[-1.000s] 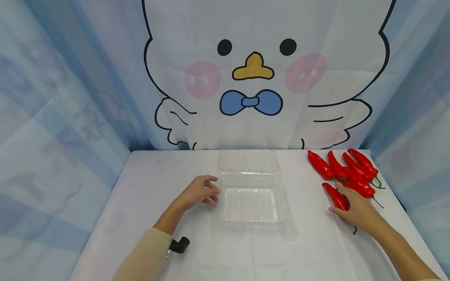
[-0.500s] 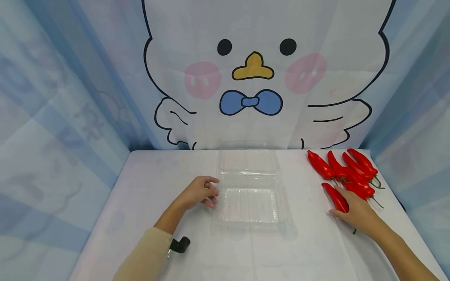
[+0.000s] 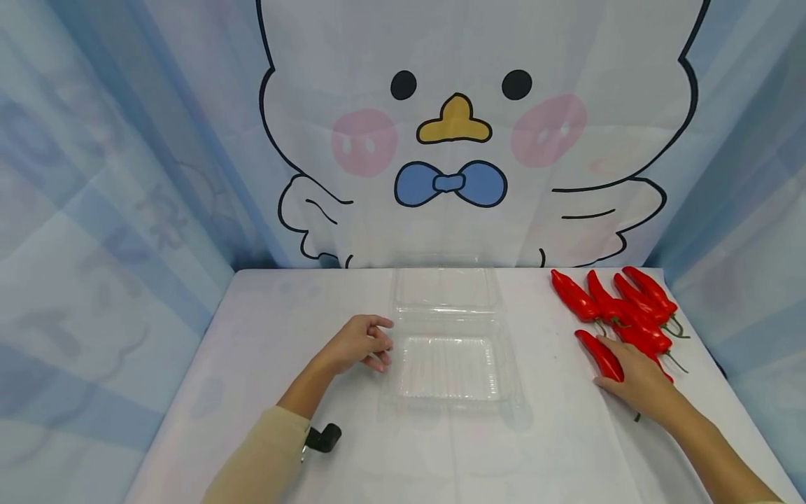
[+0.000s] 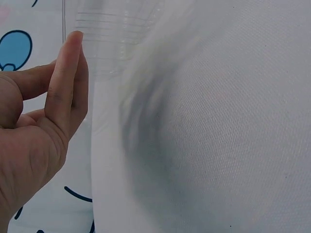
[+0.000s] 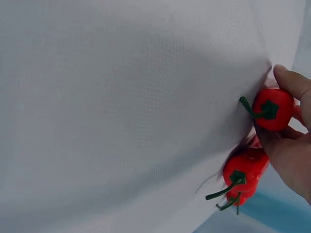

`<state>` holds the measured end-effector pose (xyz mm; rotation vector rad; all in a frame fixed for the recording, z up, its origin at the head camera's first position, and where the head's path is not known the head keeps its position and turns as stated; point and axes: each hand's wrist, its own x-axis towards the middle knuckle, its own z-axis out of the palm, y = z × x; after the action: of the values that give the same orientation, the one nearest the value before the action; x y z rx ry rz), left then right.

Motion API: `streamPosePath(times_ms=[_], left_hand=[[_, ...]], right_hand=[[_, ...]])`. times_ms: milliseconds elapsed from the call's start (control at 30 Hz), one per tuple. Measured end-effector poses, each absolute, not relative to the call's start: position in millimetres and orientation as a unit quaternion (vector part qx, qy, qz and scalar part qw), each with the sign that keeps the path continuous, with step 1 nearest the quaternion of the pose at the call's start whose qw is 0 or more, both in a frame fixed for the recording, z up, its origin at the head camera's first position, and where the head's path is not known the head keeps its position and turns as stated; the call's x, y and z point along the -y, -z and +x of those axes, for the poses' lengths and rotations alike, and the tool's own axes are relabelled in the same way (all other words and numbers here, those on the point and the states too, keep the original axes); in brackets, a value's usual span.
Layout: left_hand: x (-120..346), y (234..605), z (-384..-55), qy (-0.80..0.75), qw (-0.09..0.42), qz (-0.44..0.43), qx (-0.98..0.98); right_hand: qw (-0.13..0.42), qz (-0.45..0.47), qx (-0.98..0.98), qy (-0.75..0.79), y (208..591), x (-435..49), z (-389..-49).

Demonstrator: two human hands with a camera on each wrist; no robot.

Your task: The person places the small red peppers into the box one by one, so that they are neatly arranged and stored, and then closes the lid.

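Note:
My right hand (image 3: 642,381) holds a red pepper (image 3: 599,355) at the right of the table, thumb on its near side and fingers on the far side. In the right wrist view, this pepper's green stem (image 5: 260,112) points out from the grip. Several more red peppers (image 3: 576,297) lie just beyond that hand, overlapping one another. A clear plastic clamshell box (image 3: 448,367) stands with its lid up in the middle. Beside the box's left edge is my left hand (image 3: 357,345), its fingers loosely bent and holding nothing. Whether its fingertips touch the rim I cannot tell.
A white cloth covers the table (image 3: 283,308). Behind it hangs a curtain (image 3: 453,231) with a cartoon bird, and blue curtains (image 3: 126,280) close off both sides. A black device (image 3: 324,438) is strapped at the left wrist.
My right hand and the pepper in it have shifted very slightly. A bit of another red pepper now shows to the right of that hand. The left hand is still.

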<state>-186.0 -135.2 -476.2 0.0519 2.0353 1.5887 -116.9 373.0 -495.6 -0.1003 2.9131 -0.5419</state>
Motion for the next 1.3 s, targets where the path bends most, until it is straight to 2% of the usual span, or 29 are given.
streamPosePath(times_ms=[1300], left_hand=[[135.3,475.4,-183.7,-0.594,0.272,0.012,-0.757]], right_hand=[[0.056,-0.065,-0.972,0.219,469.3,-360.4,-115.9]])
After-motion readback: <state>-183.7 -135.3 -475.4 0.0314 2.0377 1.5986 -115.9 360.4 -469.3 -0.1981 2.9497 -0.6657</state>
